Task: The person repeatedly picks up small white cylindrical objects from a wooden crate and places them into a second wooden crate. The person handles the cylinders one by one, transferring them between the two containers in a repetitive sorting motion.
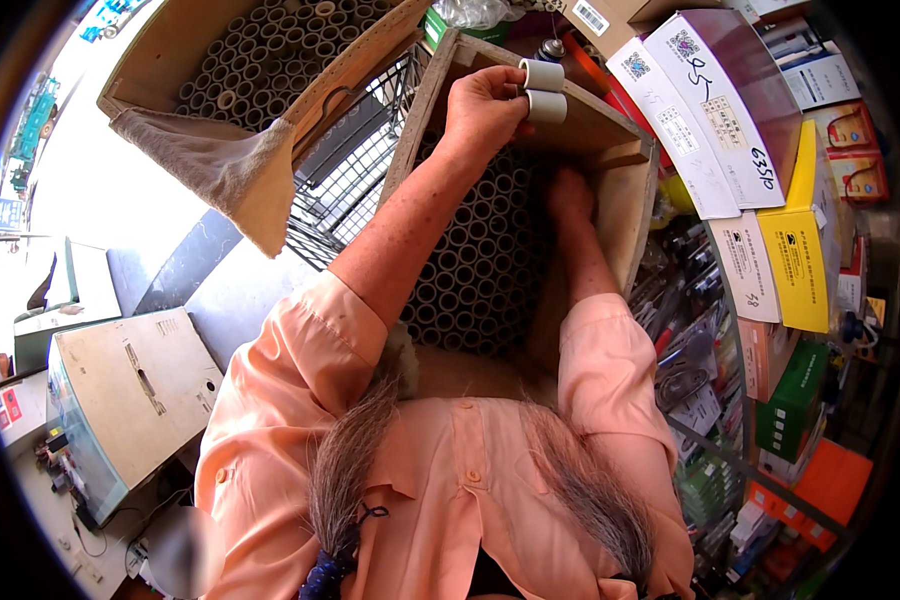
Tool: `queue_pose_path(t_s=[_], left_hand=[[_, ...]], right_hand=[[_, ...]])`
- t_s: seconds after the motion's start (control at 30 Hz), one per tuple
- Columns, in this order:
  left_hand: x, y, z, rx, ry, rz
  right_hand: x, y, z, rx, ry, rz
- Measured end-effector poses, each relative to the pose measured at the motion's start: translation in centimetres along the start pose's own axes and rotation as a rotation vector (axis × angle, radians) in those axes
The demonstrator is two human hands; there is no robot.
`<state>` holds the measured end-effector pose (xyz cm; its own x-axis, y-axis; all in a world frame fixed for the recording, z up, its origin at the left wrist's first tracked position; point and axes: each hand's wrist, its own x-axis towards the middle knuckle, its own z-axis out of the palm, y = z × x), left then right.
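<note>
While the left hand (485, 108) holds high, the right hand (570, 196) sits low

From my remote seat, I see the left grip pinching two short pale-grey cylindrical tubes (547, 106) above the far end of an open-topped pale wooden box (618, 215). Right side's inside that box, but it's shadowy, so I can't tell what that grip's doing. Loads of round grey upright tubes (475, 250) are packed in there. To its left, a second wooden box (158, 55) holds more, with a grey-brown fabric cloth (205, 170) draped over its edge.

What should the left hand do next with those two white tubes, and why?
Maybe the left hand could turn the two white tubes end-up: they show their sides, while the packed tubes in the wooden box show open ends.
</note>
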<state>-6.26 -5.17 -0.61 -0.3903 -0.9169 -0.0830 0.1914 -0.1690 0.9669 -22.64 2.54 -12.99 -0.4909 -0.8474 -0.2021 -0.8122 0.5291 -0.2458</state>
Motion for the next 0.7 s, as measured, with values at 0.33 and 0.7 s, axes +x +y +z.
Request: queue_pose_path(t_s=[0.33,0.7], left_hand=[[0.0,-0.2,0.2,0.022,-0.03,0.024],[0.0,0.0,0.3,0.088,-0.178,-0.026]], right_hand=[[0.0,-1.7,-9.7,0.993,-0.127,-0.15],[-2.2,-2.3,-10.1,1.437,-0.271,-0.242]])
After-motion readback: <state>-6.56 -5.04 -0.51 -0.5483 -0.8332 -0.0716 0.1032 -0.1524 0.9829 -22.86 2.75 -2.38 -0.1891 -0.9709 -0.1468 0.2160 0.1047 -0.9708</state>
